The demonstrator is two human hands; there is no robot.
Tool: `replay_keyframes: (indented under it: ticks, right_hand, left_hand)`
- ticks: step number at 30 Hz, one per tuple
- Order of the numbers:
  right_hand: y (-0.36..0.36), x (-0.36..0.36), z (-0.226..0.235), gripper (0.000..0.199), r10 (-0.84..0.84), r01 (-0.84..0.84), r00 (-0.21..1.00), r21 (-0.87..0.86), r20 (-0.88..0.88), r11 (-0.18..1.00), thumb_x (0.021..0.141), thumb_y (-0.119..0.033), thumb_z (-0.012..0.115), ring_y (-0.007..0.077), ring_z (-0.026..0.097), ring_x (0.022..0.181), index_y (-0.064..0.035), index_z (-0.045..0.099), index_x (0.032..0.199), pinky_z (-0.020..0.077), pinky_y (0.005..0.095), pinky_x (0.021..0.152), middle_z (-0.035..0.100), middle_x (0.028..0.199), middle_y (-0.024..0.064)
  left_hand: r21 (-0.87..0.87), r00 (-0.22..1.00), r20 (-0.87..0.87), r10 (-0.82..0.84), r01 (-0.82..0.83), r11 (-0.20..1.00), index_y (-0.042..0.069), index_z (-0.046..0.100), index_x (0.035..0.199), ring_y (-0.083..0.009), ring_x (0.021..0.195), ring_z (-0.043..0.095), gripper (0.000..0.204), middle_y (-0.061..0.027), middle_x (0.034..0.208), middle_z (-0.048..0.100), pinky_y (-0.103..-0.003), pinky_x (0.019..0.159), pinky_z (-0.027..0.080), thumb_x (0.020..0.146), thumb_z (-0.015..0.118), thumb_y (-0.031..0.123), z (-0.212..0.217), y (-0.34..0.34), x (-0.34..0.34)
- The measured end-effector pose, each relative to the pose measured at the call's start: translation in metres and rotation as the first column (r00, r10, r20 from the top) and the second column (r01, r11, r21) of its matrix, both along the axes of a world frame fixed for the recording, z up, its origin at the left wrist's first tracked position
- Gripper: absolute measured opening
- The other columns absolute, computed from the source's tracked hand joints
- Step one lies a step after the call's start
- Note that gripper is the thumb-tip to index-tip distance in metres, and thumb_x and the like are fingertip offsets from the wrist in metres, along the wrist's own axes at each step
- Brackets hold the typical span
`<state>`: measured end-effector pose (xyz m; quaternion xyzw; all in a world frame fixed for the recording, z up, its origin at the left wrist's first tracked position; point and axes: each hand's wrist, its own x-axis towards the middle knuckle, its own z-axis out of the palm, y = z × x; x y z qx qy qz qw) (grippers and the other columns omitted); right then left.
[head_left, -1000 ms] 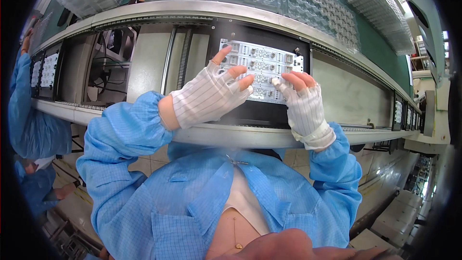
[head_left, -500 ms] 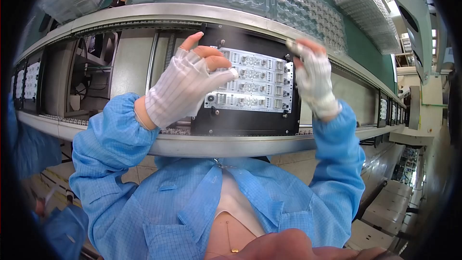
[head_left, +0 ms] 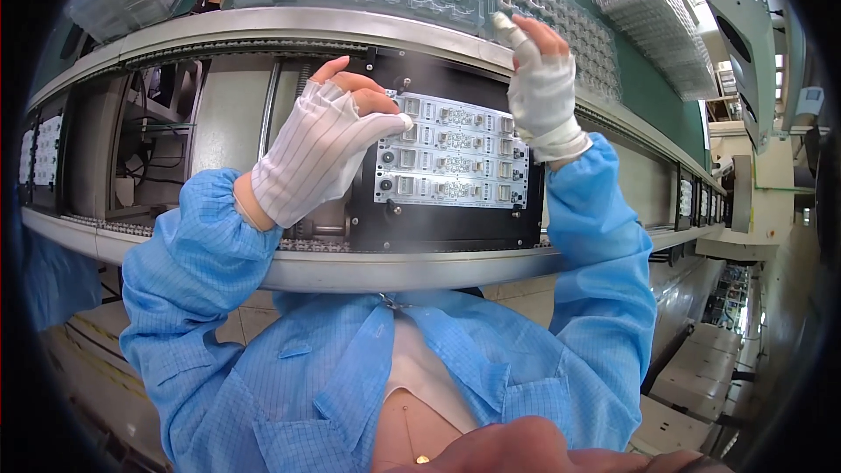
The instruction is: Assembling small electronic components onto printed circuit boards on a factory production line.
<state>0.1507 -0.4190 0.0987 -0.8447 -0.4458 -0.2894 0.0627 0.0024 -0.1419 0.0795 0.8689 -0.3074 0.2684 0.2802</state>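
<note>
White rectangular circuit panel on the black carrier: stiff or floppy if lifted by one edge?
The white rectangular circuit panel lies flat with straight edges, so probably stiff. It looks thin, likely light. Its rows of small mounted parts suggest fragility. The left hand touches its left edge.

White circuit panel [head_left: 451, 151] with rows of components lies flat on a black carrier [head_left: 455, 219]

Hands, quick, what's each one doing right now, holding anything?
Left hand: open, empty, fingertips resting on the left edge of the white circuit panel.
Right hand: loosely curled at the clear component tray; whether it grips anything cannot be told.
</note>
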Motion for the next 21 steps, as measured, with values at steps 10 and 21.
replay_keyframes:
  ticks: [10, 21]
  right_hand:
    - [0.002, -0.032, 0.005, 0.067, -0.038, 0.039, 0.999, 0.117, -0.013, 0.992, 0.073, 0.006, 0.06, 0.0314, 0.059, 0.106, -0.0181, 0.061, 0.136, 0.0495, 0.0431, 0.093, 0.06, 0.118, 0.0122]
    - [-0.013, -0.071, -0.016, 0.067, -0.057, 0.055, 0.998, -0.076, -0.032, 0.996, 0.073, 0.004, 0.058, 0.0315, 0.056, 0.115, -0.0147, 0.06, 0.136, 0.0422, 0.0451, 0.101, 0.059, 0.126, 0.0097]
  left_hand:
    - [-0.006, 0.997, -0.071, 0.028, -0.028, 1.0, 0.009, 0.065, 0.108, -0.0307, 0.1, 0.061, 0.04, -0.0095, 0.099, 0.065, -0.045, 0.099, 0.045, 0.073, 0.063, -0.009, -0.001, 0.007, 0.008]
    - [-0.24, 0.878, -0.476, 0.037, -0.17, 0.956, 0.006, 0.057, 0.133, -0.022, 0.075, 0.067, 0.05, -0.0129, 0.081, 0.065, -0.032, 0.073, 0.055, 0.084, 0.051, -0.002, -0.013, 0.01, 0.01]
